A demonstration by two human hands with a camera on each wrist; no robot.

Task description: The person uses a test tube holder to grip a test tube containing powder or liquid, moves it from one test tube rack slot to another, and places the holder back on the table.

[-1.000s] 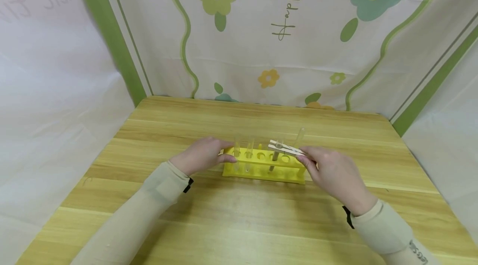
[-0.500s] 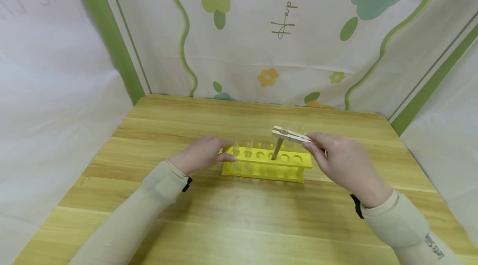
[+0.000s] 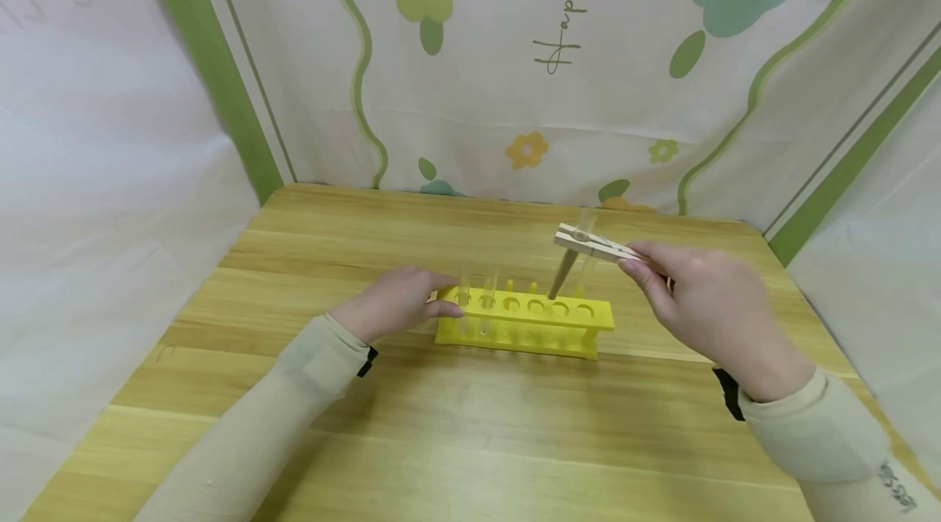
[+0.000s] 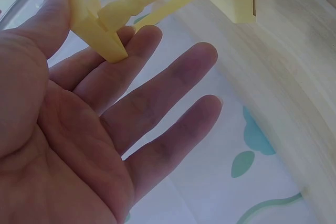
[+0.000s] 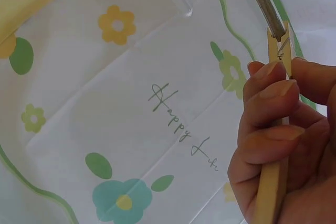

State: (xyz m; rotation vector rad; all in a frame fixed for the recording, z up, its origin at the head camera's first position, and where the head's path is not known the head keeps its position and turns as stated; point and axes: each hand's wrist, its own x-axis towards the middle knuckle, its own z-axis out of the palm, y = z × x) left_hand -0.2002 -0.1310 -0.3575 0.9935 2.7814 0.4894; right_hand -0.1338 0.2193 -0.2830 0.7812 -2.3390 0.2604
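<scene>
Test tube (image 3: 564, 273) at one o'clock of the rack (image 3: 525, 318) your left hand (image 3: 385, 305) pinches is probably light, brittle, best held below its mouth by the clamp (image 3: 603, 250) your right hand (image 3: 716, 301) grips.

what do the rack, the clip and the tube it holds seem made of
Rack: probably plastic, smooth and evenly yellow.
Clip: apparently bare wood, matt and pale tan, with a grey wire spring, likely metal.
Tube: glass or clear plastic, I can't tell which; smooth and see-through above its dark part.
</scene>
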